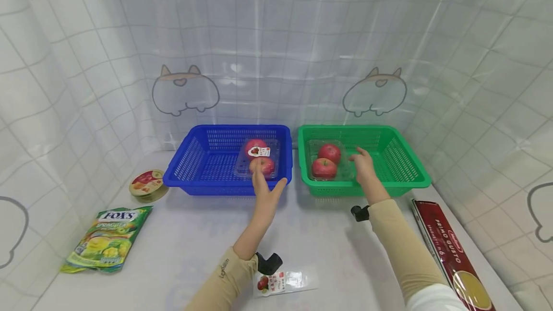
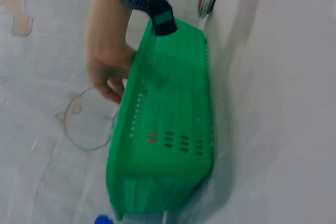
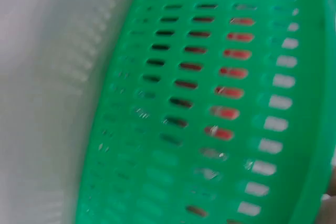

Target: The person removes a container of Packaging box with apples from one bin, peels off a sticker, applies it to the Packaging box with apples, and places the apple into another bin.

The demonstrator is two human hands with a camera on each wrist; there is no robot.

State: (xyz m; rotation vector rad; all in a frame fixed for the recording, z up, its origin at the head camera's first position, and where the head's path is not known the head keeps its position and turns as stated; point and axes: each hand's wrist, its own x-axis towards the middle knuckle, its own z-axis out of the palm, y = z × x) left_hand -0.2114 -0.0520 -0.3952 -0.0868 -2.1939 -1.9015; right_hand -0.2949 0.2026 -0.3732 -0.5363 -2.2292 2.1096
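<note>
My left hand (image 1: 265, 198) reaches over the front rim of the blue basket (image 1: 203, 187), fingers straight and thumb spread apart. It overlaps a clear plastic box (image 1: 242, 167) holding two apples, with an apple label across its top. My right hand (image 1: 365, 169) is lowered over the front of the green basket (image 1: 406, 160), its fingers extended and loosely bent beside another clear box (image 1: 341, 172). Two red apples (image 1: 324, 168) lie in that box, with no label on top. In the left wrist view the right hand (image 2: 111, 69) dips past the green rim; the right wrist view shows mostly slotted basket wall (image 3: 210, 98).
A clear plastic piece with an apple label (image 1: 285, 282) lies on the table near my left forearm. At left are a round tin (image 1: 148, 185) and a green FOX'S candy bag (image 1: 108, 239). A red spaghetti pack (image 1: 451, 253) lies at right. A tiled-pattern curtain (image 1: 276, 52) hangs behind the baskets.
</note>
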